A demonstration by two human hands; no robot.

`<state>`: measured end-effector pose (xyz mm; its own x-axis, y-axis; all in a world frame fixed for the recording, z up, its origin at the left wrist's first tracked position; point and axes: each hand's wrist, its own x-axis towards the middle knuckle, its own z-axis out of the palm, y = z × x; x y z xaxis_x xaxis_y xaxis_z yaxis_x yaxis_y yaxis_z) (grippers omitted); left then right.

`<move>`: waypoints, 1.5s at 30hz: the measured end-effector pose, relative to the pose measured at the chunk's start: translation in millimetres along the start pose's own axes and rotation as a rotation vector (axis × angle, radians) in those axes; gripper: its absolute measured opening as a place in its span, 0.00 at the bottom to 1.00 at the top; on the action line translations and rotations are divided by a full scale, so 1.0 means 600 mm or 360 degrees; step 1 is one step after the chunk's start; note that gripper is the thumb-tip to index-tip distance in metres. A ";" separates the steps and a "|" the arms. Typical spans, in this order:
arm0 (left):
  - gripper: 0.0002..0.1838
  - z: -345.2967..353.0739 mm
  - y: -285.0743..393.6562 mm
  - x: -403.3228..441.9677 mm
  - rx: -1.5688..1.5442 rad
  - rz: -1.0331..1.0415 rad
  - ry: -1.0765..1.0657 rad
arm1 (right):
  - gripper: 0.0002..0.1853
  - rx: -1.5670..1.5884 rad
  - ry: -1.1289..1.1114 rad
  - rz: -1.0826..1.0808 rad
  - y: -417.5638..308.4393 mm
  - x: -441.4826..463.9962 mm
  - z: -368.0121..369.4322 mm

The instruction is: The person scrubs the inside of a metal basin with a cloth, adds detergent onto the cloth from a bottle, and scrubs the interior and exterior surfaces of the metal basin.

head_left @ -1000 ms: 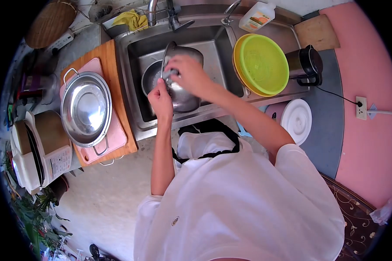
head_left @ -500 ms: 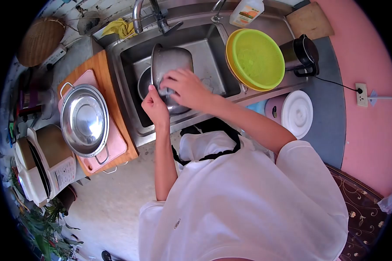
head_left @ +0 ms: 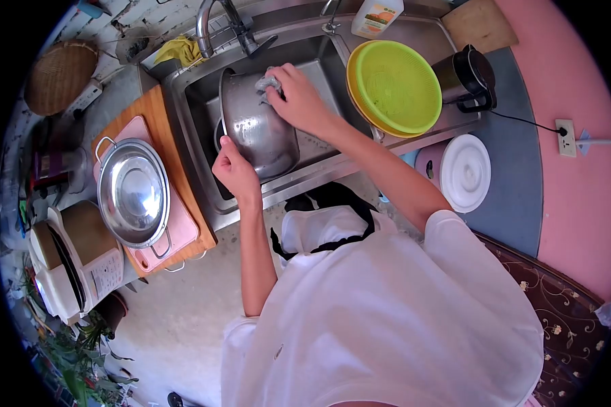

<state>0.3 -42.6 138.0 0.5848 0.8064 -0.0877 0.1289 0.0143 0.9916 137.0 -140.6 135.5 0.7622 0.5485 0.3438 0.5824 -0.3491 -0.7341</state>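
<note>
A deep stainless steel pot (head_left: 254, 132) lies tilted on its side over the sink (head_left: 207, 102), its wet outer wall facing up. My left hand (head_left: 237, 169) is closed on the pot's rim at the near side, thumb on top. Pressed against the far upper part of the wall, my right hand (head_left: 295, 102) grips a grey scrubber (head_left: 269, 84), perhaps steel wool. Part of another round metal vessel shows behind the pot's rim, mostly hidden.
Left of the sink, a two-handled steel pan (head_left: 134, 193) rests on a pink cutting board (head_left: 183, 227). Yellow-green baskets (head_left: 397, 88) stand at right, near a dark kettle (head_left: 465, 78). The faucet (head_left: 241, 34) rises behind; a yellow cloth (head_left: 178, 51) lies beside it.
My right hand has moved with the scrubber from the pot's near part up to its far side. The pot has turned, showing more of its outer wall; my left hand stays at the rim.
</note>
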 end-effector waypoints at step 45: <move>0.24 0.004 -0.021 0.022 -0.0825 -0.0434 -0.0191 | 0.12 -0.0434 -0.0262 -0.0525 -0.092 -0.146 0.059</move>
<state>8.2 -33.6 123.9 0.6757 0.6612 -0.3259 -0.1029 0.5224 0.8465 27.9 -142.2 125.1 0.4811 0.7697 0.4196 0.8565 -0.3106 -0.4123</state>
